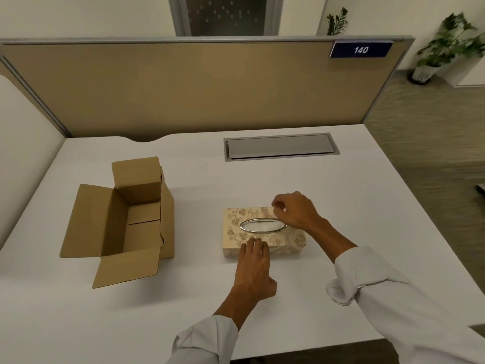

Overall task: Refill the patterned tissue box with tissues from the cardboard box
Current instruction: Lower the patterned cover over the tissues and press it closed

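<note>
The patterned tissue box, beige with a leaf print and an oval metal-rimmed slot on top, lies in the middle of the white desk. White tissue shows through the slot. My left hand rests flat on the box's near edge, fingers together. My right hand hovers over the box's far right top, thumb and forefinger pinched; I cannot make out anything between them. To the left stands the cardboard box, flaps spread open. Its visible inside shows only bare cardboard.
A grey cable hatch is set into the desk behind the tissue box. A tan partition with a "140" label walls off the far edge. The desk's right edge drops to the floor, where potted plants stand.
</note>
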`<state>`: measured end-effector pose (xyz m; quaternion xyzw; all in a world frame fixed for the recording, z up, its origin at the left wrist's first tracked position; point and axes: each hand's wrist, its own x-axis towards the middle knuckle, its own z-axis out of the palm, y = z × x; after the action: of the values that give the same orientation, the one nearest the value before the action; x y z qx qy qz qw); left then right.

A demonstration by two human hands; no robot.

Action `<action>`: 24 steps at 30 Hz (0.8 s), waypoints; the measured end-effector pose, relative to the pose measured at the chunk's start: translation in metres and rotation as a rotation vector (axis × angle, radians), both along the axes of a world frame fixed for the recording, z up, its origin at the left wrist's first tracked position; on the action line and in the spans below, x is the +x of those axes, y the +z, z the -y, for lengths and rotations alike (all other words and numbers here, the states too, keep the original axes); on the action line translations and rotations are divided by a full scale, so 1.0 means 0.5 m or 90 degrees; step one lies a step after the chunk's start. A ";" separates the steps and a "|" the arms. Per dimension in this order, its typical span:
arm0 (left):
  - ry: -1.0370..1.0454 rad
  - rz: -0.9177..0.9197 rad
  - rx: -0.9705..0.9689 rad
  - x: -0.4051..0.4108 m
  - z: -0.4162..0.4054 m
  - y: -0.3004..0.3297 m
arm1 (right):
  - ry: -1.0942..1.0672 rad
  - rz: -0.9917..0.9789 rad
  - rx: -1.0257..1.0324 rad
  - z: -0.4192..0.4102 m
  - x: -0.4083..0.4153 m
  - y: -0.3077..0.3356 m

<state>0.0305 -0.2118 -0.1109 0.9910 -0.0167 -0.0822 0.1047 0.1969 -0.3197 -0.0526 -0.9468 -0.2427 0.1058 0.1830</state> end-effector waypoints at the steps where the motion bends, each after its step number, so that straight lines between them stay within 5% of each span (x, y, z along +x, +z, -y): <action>1: -0.002 0.000 -0.001 -0.001 -0.001 -0.001 | -0.034 0.030 0.006 0.023 -0.014 -0.014; 9: -0.012 -0.007 0.002 -0.005 -0.004 -0.007 | 0.061 0.002 -0.175 0.124 -0.100 -0.133; 24: -0.009 -0.038 0.005 -0.002 0.001 0.001 | 0.126 0.020 -0.310 0.117 -0.087 -0.121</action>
<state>0.0296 -0.2122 -0.1102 0.9884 -0.0200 -0.1123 0.1003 0.1534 -0.3781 -0.1130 -0.9360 -0.3045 0.1641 -0.0653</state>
